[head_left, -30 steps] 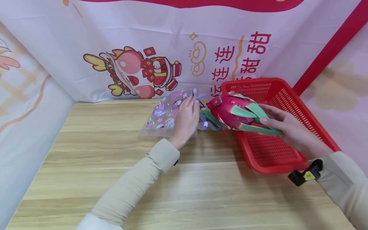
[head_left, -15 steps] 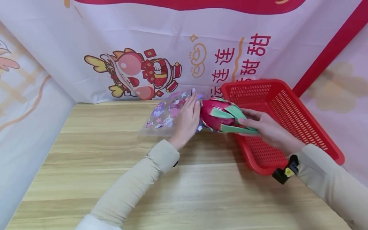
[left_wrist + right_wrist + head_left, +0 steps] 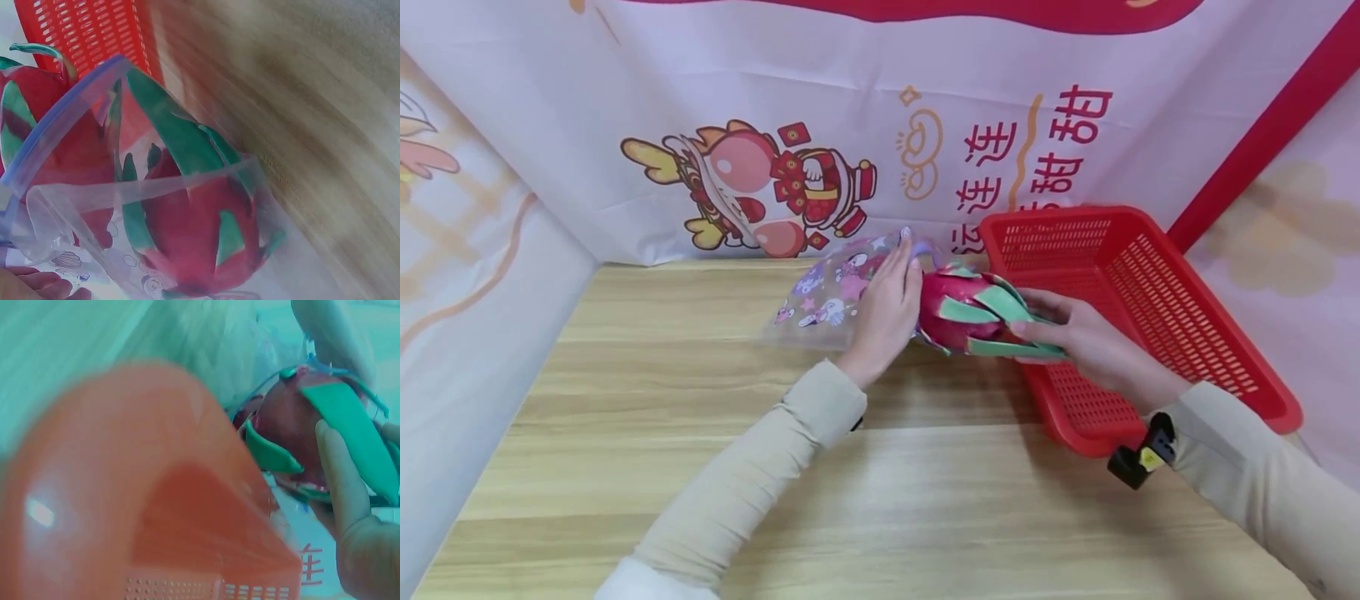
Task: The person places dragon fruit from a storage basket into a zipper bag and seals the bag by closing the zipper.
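My right hand grips a pink dragon fruit by its green-leaved end, thumb on top. The fruit's other end lies at the mouth of a clear zip bag printed with purple and pink cartoons. My left hand holds the bag at its mouth, fingers stretched along the edge; where the fingertips press is partly hidden. Another dragon fruit lies inside the bag in the left wrist view, green leaves toward the mouth. The purple zip edge crosses in front of the held fruit there.
A red perforated basket stands on the right, under and beside my right forearm. The wood-grain table extends in front and to the left. A printed white cloth hangs behind the table.
My right hand has moved left from over the basket, bringing the dragon fruit up to the bag's mouth. My left hand has stayed in nearly the same place on the bag.
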Demonstrator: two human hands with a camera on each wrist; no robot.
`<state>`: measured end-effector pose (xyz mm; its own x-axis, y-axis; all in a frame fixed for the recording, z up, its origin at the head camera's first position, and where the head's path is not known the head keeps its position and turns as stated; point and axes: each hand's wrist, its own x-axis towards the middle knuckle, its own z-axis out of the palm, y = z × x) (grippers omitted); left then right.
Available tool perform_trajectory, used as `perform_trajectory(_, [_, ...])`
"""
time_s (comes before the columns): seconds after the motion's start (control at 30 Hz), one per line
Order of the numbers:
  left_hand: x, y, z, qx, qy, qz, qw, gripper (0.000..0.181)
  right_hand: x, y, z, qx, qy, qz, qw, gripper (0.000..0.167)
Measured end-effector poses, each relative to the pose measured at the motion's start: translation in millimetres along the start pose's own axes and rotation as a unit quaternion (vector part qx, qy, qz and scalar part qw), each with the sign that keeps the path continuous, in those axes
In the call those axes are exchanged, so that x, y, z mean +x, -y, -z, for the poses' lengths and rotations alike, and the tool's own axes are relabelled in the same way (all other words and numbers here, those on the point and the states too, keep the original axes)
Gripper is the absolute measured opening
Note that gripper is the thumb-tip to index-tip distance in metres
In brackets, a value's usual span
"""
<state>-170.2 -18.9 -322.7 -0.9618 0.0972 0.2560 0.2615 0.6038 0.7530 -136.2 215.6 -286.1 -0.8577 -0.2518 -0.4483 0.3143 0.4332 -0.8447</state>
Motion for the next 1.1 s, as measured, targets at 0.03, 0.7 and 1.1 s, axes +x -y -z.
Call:
perform_trajectory(0.03, [-0.4, -0.6, -0.1, -0.004, 0.006, 0.002, 1.0, 0.05, -1.0, -1, -1, 0.007, 0.001, -0.003, 1.0, 0.084])
perform_trajectory(0.7, [-2.2, 1.4, 5.6, 0.005, -0.008, -0.06, 0.9981, 0.046, 7.8, 21, -35, 0.134, -0.017, -0.022, 0.9905, 0.08])
perform_trajectory(1.1, [1.3, 1.9, 17.8, -0.029, -0.04, -0.016, 0.9986, 0.042, 26.8, 30, -58, 0.038, -0.05, 0.019, 0.9978, 0.079])
